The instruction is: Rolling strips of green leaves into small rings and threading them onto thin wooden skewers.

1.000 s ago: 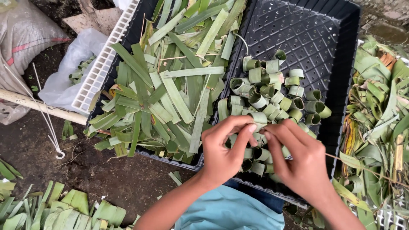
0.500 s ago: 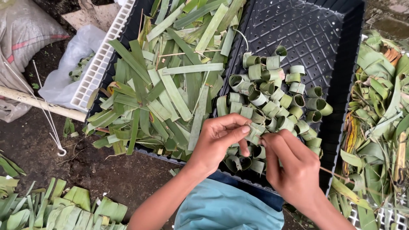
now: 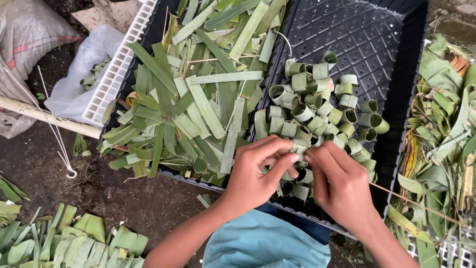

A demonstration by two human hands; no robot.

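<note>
Left hand (image 3: pixel 253 173): fingers pinched on a small curled green leaf ring (image 3: pixel 297 149).
Right hand (image 3: pixel 342 186): fingertips clamped on the same ring.
Under hands: black perforated plastic tray (image 3: pixel 367 34).

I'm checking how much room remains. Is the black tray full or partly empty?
Partly empty. Flat leaf strips cover the left of the black tray, rolled leaf rings sit mid-right, and its perforated floor shows bare at upper right.

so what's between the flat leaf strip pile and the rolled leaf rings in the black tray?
Head view: nothing separate. The flat strip pile runs straight into the rolled rings; the edges touch, and bare black tray shows only farther back.
</note>
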